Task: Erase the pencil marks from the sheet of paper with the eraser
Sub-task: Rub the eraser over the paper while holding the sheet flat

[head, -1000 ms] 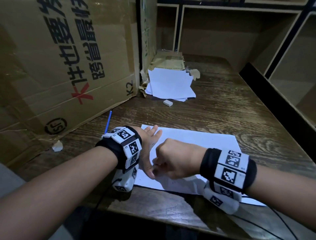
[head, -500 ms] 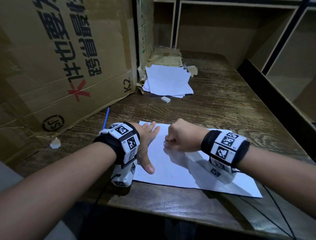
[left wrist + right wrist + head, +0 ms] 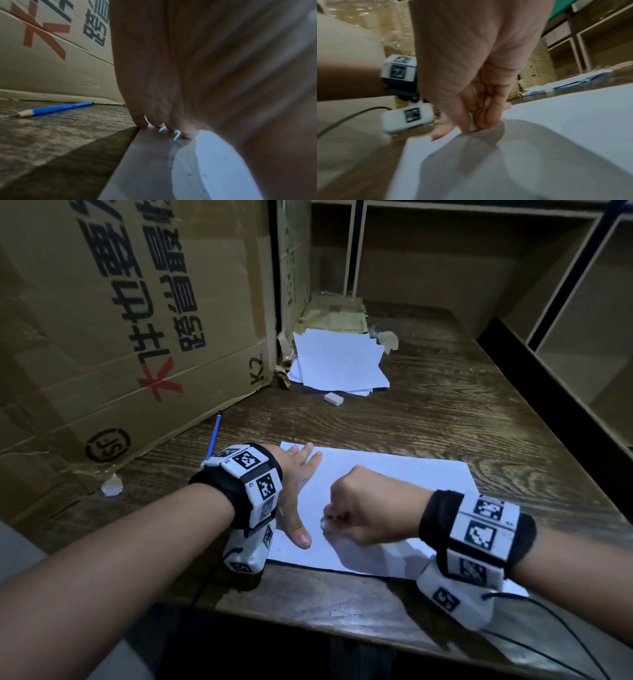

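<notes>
A white sheet of paper [image 3: 394,481] lies on the dark wooden table near its front edge. My left hand [image 3: 294,491] lies flat on the sheet's left edge, fingers straight and pressing it down; in the left wrist view its fingertips [image 3: 142,123] touch the paper's edge [image 3: 154,162]. My right hand [image 3: 359,508] is curled in a fist over the sheet's left-middle part. In the right wrist view its fingers pinch a small white eraser [image 3: 472,126] against the paper [image 3: 556,121]. I make out no clear pencil marks.
A blue pencil [image 3: 214,436] lies on the table left of the sheet, beside a large cardboard box [image 3: 120,330]. Farther back are a stack of white sheets [image 3: 337,361] and a second white eraser [image 3: 333,399]. Open shelves [image 3: 582,320] stand at the right.
My right hand with the eraser went from the sheet's near left part to farther up, and has now come back toward me. The left hand has stayed pressed on the sheet.
</notes>
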